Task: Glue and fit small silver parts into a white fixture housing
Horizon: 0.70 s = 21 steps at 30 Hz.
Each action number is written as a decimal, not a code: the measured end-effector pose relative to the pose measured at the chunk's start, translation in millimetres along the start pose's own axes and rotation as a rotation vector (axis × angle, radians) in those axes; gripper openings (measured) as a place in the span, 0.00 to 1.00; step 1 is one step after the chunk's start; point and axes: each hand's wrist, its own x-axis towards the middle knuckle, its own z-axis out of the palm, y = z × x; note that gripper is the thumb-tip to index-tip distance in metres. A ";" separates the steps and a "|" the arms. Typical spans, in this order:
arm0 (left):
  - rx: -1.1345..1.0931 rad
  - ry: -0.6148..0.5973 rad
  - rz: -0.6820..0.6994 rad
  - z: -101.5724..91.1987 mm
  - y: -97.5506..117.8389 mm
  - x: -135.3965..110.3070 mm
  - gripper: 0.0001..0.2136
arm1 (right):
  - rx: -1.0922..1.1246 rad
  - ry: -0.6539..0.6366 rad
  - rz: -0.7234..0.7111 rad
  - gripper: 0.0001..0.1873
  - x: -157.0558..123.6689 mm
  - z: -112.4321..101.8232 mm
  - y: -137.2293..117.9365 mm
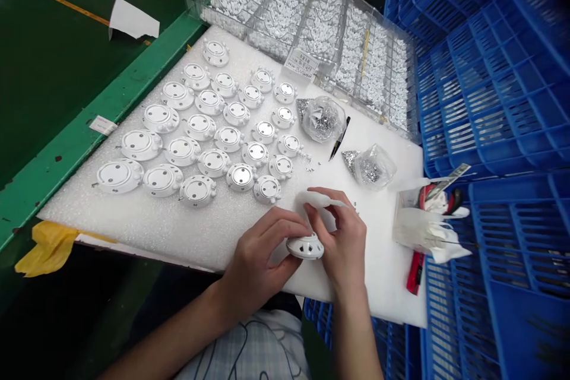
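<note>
A small round white plastic housing (pixel 305 246) with slots in its side sits between both hands near the front edge of the white foam sheet (pixel 178 228). My left hand (pixel 258 258) grips it from the left, fingers curled round it. My right hand (pixel 341 237) pinches it from the right, with a white finger cot on the forefinger. Several similar round white housings (pixel 198 130) with metal centres lie in rows on the foam to the upper left.
Two clear bags of small metal parts (pixel 323 119) and black tweezers (pixel 339 138) lie behind the hands. Clear trays of white pieces (pixel 285 6) stand at the back. Blue crates (pixel 494 71) fill the right side. A small clear bag of tools (pixel 427 219) rests at right.
</note>
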 end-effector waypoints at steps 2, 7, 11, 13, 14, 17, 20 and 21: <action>0.006 -0.018 0.009 -0.2 0.5 -0.8 0.12 | -0.006 0.006 -0.005 0.06 -1.3 2.9 1.7; 0.035 -0.011 0.065 -0.9 -2.7 -2.7 0.16 | -0.038 -0.042 -0.020 0.15 -8.1 -3.4 10.7; 0.045 -0.007 0.144 -1.7 -14.0 -4.8 0.21 | -0.114 -0.036 -0.010 0.21 -8.8 -46.9 8.1; 0.028 -0.027 0.156 1.8 -21.4 -8.1 0.22 | -0.193 0.010 -0.029 0.18 6.0 -77.3 -4.3; 0.014 -0.004 0.174 4.6 -25.3 -10.4 0.22 | -0.225 0.063 -0.052 0.17 20.2 -90.3 -13.0; -0.002 0.068 0.177 12.6 -34.3 -18.2 0.21 | -0.254 0.148 -0.120 0.13 90.8 -106.0 -40.0; 0.002 0.030 0.124 11.7 -35.1 -23.2 0.19 | -0.293 -0.050 -0.203 0.12 183.3 -80.4 -49.7; 0.011 0.001 0.099 9.2 -33.5 -23.7 0.18 | -0.311 -0.116 -0.208 0.11 212.4 -65.3 -48.0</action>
